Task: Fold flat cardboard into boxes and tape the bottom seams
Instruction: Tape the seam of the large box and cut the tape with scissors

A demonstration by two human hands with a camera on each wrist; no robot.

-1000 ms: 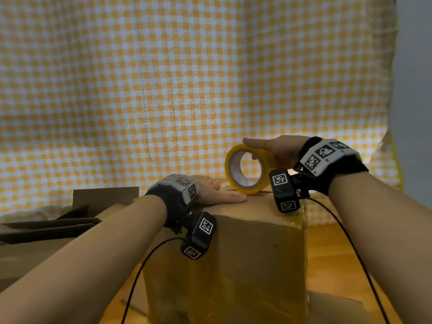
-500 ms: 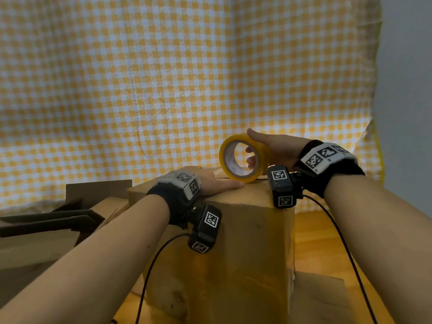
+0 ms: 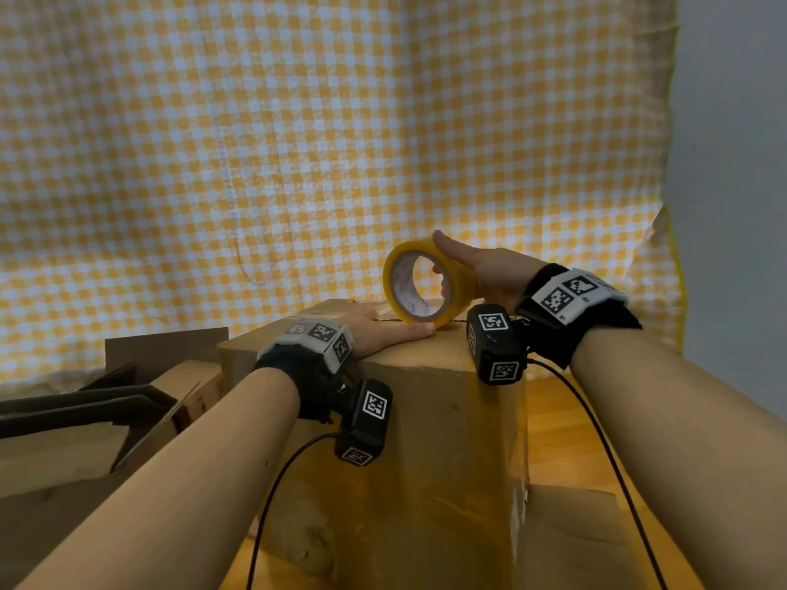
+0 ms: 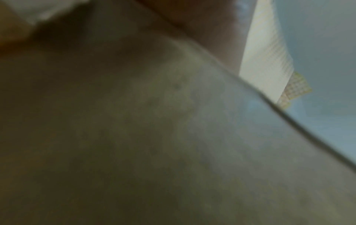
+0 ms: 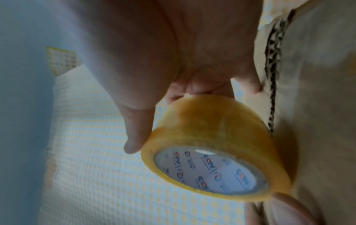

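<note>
My right hand (image 3: 489, 270) grips the yellow tape roll (image 3: 426, 287), thumb over its rim and fingers through the core, standing it on edge atop the cardboard box (image 3: 426, 419) at the seam. My left hand (image 3: 383, 330) lies flat on the box top, fingers straight, fingertip touching the roll. Flat cardboard (image 3: 85, 419) lies left.

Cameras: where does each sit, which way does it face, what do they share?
Head: above, looking forward and down at the cardboard box, both forearms, left hand, right hand.
Left wrist: pressed near the box, blurred; no fingers clear.
Right wrist: along the right hand at the tape roll.
Shared: tape roll shows in head and right wrist.
</note>
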